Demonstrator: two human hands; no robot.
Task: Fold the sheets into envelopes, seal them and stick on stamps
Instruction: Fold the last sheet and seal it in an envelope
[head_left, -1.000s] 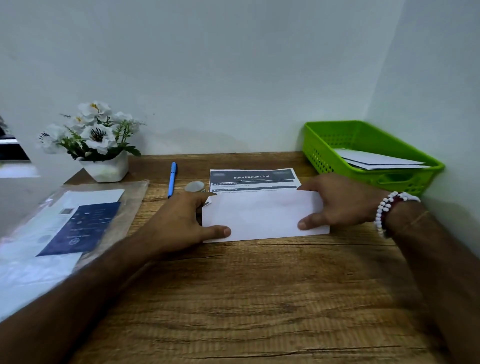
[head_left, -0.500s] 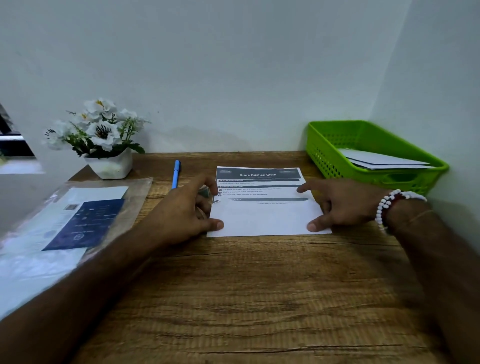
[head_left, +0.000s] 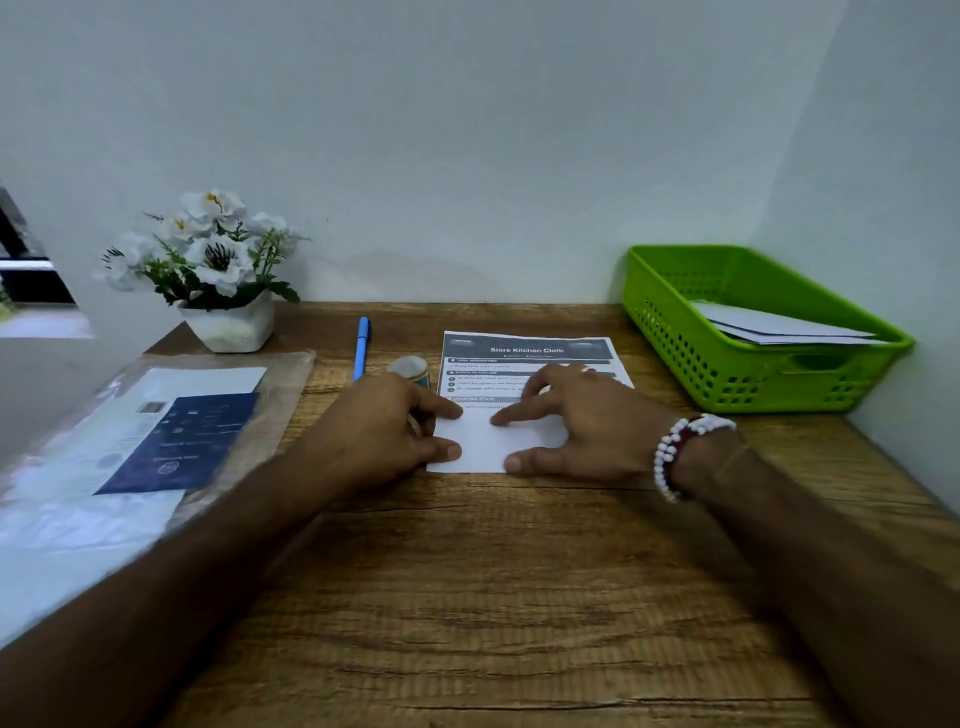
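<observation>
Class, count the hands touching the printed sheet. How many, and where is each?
2. The left hand rests thumb and forefinger on the left edge of the printed sheet; the right hand lies spread over its middle and right side. No other hand shows.

Open desk (head_left: 493, 597) front, basket (head_left: 670, 332) right, plastic sleeve (head_left: 52, 493) left, pen (head_left: 361, 348), tape (head_left: 410, 368) behind.

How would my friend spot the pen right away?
Look at the back of the wooden desk, between the white flower pot on the left and the printed sheet in the middle. The pen lies there, pointing toward the wall, just left of a small roll of tape. It is the only thin, bright blue stick on the desk.
</observation>
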